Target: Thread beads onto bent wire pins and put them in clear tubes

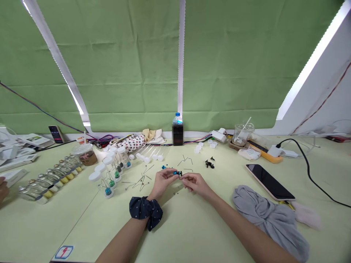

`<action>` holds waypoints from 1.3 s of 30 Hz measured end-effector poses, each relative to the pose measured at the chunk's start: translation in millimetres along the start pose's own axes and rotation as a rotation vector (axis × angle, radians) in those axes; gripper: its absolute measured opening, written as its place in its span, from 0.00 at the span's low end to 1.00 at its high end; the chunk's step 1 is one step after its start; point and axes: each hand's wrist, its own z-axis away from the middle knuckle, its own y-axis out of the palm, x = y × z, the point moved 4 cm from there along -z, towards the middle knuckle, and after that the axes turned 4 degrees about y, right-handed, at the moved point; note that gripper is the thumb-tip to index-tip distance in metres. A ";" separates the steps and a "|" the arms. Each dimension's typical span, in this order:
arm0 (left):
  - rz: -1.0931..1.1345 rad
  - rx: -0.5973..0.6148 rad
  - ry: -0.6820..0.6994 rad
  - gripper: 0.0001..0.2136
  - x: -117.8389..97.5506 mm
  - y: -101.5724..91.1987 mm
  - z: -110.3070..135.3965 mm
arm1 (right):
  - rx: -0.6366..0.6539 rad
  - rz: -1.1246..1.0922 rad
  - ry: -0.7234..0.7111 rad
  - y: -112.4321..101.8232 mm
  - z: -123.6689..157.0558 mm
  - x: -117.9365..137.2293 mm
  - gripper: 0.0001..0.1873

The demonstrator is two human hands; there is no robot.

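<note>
Near the middle of the table, my left hand (163, 181) pinches a small blue part (175, 172) between thumb and fingers. A small black part (180, 173) sits against its right side, and the fingertips of my right hand (195, 182) close on it. The exact kind of both parts is too small to make out. Beyond my left fingers lies another blue piece (163, 167). Several thin bent metal rods (142, 180) are scattered to the left of my hands. Black plug-like pieces (210, 164) form a loose pile to the right.
White-capped clear tubes (108, 184) with coloured balls stand at left, beside a row of glass bottles (46, 180). A phone (270, 181) and a grey cloth (267, 215) lie at right. At the back is a bottle (177, 133). Another person's hand (3, 190) shows at far left.
</note>
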 end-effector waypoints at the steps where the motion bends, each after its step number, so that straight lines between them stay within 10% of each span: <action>1: -0.006 -0.002 -0.002 0.14 0.3 -0.4 0.1 | 0.001 -0.008 -0.012 -0.1 0.4 1.5 0.17; 39: -0.008 0.009 0.004 0.12 -0.8 -0.1 -1.5 | 0.002 -0.023 -0.026 -0.1 -0.4 1.4 0.16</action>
